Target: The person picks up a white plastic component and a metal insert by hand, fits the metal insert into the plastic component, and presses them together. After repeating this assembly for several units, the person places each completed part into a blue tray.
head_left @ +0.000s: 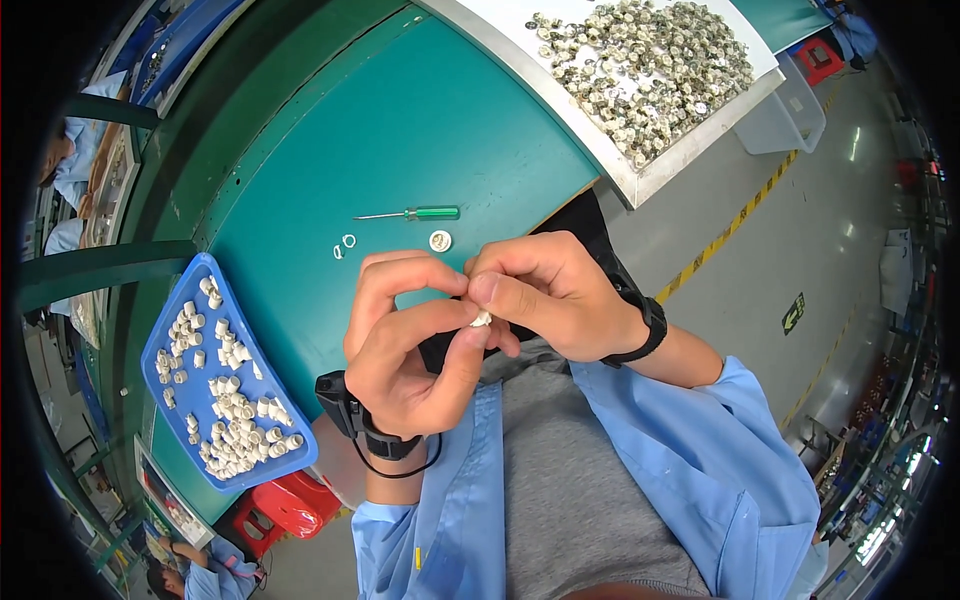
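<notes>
In front of my body both hands meet in the middle of the head view. My left hand [405, 345] is closed, with a small white part [481, 319] pinched at its thumb and fingertips. Against it, my right hand [560, 295] is closed too, thumb pressed to a finger; whatever lies between those tips is hidden. Beyond the hands, a round white piece with a metallic-looking centre [440, 240] rests on the green tabletop [430, 120]. A screwdriver with a green handle [437, 213] lies behind that piece. To its left are two small white rings [349, 240].
At the left, a blue tray [200, 395] holds many white cylindrical parts. A metal-edged tray [705, 135] at the far right carries a heap of small white and dark pieces [665, 75]. A translucent bin [785, 115] stands beyond it. A red stool [300, 503] is at the lower left.
</notes>
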`<move>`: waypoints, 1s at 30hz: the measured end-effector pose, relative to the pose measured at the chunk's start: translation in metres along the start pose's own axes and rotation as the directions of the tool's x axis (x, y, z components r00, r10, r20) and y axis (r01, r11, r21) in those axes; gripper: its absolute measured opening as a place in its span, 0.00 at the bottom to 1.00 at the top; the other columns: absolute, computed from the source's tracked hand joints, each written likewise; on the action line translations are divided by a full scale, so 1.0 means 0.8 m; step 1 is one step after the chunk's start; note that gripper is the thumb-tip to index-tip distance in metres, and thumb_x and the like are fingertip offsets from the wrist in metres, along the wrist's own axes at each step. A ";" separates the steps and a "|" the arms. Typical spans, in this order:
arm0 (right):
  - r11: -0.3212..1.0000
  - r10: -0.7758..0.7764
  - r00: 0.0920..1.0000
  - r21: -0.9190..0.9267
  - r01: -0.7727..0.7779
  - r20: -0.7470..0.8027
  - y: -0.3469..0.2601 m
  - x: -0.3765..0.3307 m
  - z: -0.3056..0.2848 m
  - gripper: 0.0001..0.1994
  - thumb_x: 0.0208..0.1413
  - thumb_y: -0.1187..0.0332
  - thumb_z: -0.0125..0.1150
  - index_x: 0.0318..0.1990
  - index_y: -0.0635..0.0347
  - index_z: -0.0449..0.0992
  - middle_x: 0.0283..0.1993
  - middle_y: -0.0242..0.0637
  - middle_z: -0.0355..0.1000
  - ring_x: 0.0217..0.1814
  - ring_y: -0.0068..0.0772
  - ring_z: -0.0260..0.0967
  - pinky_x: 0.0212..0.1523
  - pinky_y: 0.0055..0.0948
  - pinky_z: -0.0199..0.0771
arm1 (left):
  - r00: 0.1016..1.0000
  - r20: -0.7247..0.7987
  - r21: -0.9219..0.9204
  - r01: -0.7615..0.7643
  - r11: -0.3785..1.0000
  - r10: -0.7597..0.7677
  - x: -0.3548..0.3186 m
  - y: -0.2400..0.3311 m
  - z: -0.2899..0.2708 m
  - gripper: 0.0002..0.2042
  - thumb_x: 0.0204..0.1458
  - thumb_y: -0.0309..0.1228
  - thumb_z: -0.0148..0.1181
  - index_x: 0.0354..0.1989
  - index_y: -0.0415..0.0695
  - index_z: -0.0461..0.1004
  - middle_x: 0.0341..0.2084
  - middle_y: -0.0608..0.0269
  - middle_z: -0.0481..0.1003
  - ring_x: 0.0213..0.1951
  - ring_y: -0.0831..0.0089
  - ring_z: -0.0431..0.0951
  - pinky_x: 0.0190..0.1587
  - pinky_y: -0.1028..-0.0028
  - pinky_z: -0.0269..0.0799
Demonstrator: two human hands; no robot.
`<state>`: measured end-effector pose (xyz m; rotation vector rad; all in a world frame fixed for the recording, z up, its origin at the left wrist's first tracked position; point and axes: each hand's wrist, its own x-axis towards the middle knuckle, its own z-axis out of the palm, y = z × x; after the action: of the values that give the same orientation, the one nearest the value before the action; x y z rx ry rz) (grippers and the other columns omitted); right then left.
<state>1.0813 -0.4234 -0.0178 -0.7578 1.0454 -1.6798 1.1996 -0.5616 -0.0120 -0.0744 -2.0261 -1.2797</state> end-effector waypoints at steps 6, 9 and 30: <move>0.999 0.022 1.000 0.049 -0.021 -0.015 0.004 0.001 -0.001 0.13 0.71 0.67 0.50 0.37 0.68 0.75 0.29 0.35 0.74 0.24 0.20 0.70 0.22 0.20 0.70 | 0.995 0.012 0.183 -0.102 0.978 0.102 0.005 -0.002 -0.001 0.12 0.41 0.18 0.66 0.37 0.42 0.78 0.38 0.55 0.77 0.37 0.62 0.76 0.38 0.66 0.68; 0.997 0.035 0.999 0.075 -0.034 -0.002 -0.002 0.003 0.001 0.13 0.71 0.67 0.51 0.37 0.68 0.75 0.29 0.36 0.74 0.25 0.20 0.71 0.23 0.20 0.71 | 0.986 -0.064 0.177 -0.140 0.974 0.154 0.001 -0.003 0.005 0.12 0.40 0.19 0.67 0.36 0.43 0.78 0.35 0.58 0.78 0.34 0.63 0.76 0.37 0.66 0.65; 0.409 -0.478 0.876 -0.866 0.288 0.066 0.075 0.056 -0.053 0.11 0.61 0.68 0.59 0.44 0.68 0.76 0.46 0.47 0.71 0.49 0.44 0.70 0.51 0.36 0.70 | 0.901 -0.346 0.619 0.430 0.657 -0.263 -0.055 0.029 -0.284 0.05 0.49 0.22 0.64 0.34 0.38 0.75 0.30 0.58 0.77 0.34 0.69 0.75 0.38 0.72 0.69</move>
<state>1.0550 -0.4629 -0.0896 -1.6203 2.0498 -1.5404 1.3645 -0.7187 0.0341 0.8223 -2.2400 -0.6087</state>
